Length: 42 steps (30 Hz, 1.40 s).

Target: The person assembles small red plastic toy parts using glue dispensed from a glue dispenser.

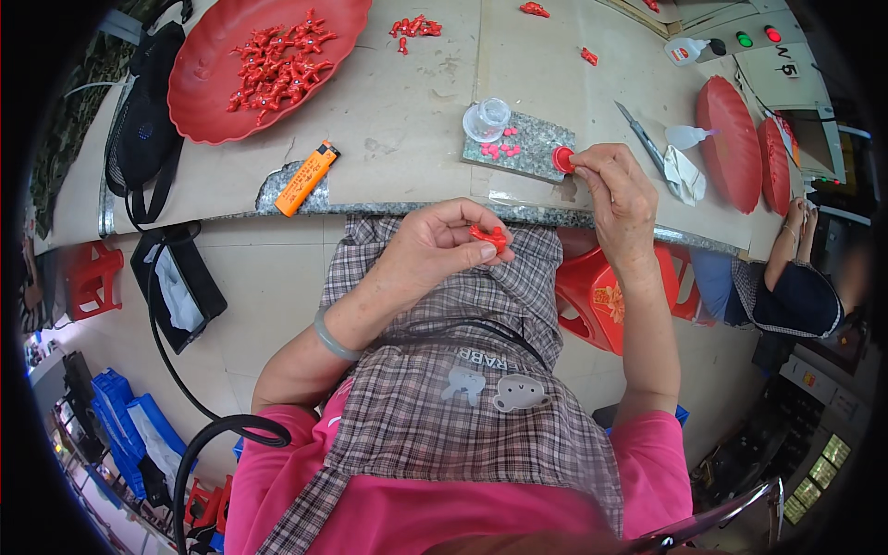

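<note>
My left hand (435, 245) is closed around a small shiny red figurine (487, 238), pinched between thumb and fingers above my apron, just off the table's front edge. Over the right end of a speckled stone slab (532, 165), my right hand (622, 199) has its fingertips pressed together at the rim of a small round red cap (562, 159). Whether those fingers grip the cap or a tiny thing is hidden. On the slab lie several pink bits (500, 149), beside a small clear plastic cup (490, 117).
A big red scalloped tray (208, 120) holds many red figurines, with more red pieces (416, 28) to its right. An orange utility knife (306, 178) lies at front left. Rightward are a pointed tool (642, 136), a white cloth (684, 176), a squeeze bottle (689, 137) and red trays (728, 148).
</note>
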Tool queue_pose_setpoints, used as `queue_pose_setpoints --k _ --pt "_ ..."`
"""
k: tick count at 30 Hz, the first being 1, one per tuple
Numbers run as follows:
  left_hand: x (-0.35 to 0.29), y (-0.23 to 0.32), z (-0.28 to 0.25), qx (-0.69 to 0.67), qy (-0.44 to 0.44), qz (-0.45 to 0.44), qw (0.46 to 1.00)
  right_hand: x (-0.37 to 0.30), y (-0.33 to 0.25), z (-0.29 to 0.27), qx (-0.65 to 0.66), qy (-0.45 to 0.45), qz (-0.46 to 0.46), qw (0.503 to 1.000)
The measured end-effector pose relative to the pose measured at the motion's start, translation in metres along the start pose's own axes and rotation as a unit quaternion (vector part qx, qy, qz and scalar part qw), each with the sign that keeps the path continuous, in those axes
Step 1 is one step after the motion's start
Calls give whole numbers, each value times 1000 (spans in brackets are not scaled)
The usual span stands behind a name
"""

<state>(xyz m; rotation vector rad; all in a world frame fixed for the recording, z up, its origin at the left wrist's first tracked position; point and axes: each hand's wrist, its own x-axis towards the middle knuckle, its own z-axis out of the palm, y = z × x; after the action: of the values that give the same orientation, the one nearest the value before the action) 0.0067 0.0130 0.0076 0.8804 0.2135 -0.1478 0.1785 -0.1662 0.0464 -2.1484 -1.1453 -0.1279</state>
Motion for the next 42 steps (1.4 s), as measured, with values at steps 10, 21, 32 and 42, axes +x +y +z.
queue_pose_setpoints --k 10,21,32,42 --pt "1 1 0 3 2 1 1000 1 0 1 -23 4 -37 999" --pt "0 0 0 29 9 3 1000 2 1 -2 -46 -14 -59 997" --pt "1 0 -1 37 9 4 999 6 1 -9 -14 -45 -67 997" --pt "1 0 -1 35 7 2 999 6 4 -6 -17 -32 -68 997"
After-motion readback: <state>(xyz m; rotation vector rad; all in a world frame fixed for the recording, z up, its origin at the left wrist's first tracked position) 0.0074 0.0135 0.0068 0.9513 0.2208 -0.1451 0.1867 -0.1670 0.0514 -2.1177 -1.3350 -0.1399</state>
